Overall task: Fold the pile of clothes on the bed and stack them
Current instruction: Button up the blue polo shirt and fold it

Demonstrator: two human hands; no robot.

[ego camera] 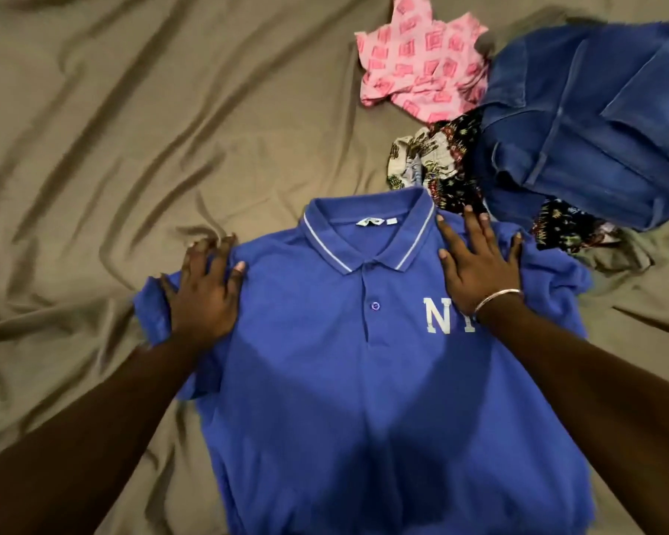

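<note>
A blue polo shirt (364, 380) lies face up on the bed, its hem toward the near edge and its collar (367, 229) pointing toward the far side. The collar has a thin white stripe along its edge, the placket carries one visible button, and white letters beginning with "N" sit on the chest, partly covered by the right wrist.

The left hand (205, 291) rests flat on the shirt's shoulder, fingers spread and nearly straight, the fingertips reaching over the shoulder seam to the sheet; it presses rather than grips. The sleeve beside it is bunched and folded inward. The right hand (479, 260) lies flat on the other shoulder, fingers spread and straight, palm down, pressing the cloth. A thin bracelet (497, 297) circles that wrist.

Toward the far right corner of the bed sits the unfolded pile: a pink patterned garment (421, 67) farthest away, blue jeans (588, 121) heaped at the right edge, and a dark multicoloured printed cloth (437, 164) just beyond the collar, partly under the jeans. The olive-brown bedsheet (132, 129) is creased all over.
</note>
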